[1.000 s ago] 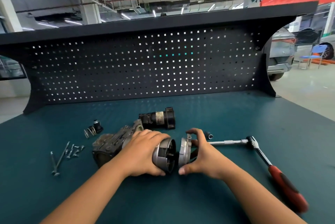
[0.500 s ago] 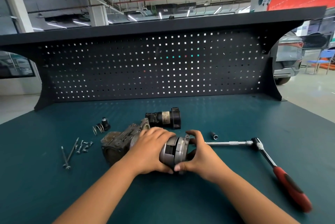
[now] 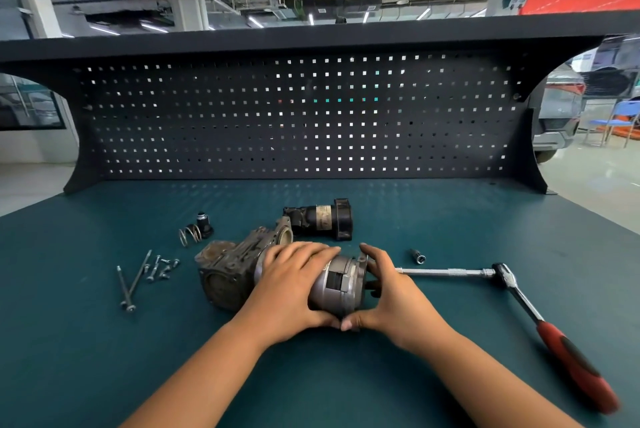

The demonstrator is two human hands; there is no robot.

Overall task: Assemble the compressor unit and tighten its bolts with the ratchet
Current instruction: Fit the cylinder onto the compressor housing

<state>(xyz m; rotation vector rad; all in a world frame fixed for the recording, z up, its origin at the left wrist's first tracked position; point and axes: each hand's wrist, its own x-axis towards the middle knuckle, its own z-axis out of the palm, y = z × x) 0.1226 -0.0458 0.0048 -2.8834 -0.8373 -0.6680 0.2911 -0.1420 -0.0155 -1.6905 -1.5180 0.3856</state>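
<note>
Where the two hands meet on the teal surface, one compressor unit lies on its side, a grimy cast block joined to a smooth silver cylinder. The left hand has its grip wrapped round the cylinder; the right hand has its grip curled round the round end cap. One chrome, red-handled ratchet lies right, one socket nearby; two long bolts, several short ones and one coiled spring lie left.

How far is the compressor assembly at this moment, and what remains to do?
Done: the end cap sits against the silver housing. In hand: the left hand grips the housing, the right hand holds the cap on. Left: the bolts lie loose on the bench, the ratchet lies untouched, so bolting and tightening remain.
</note>
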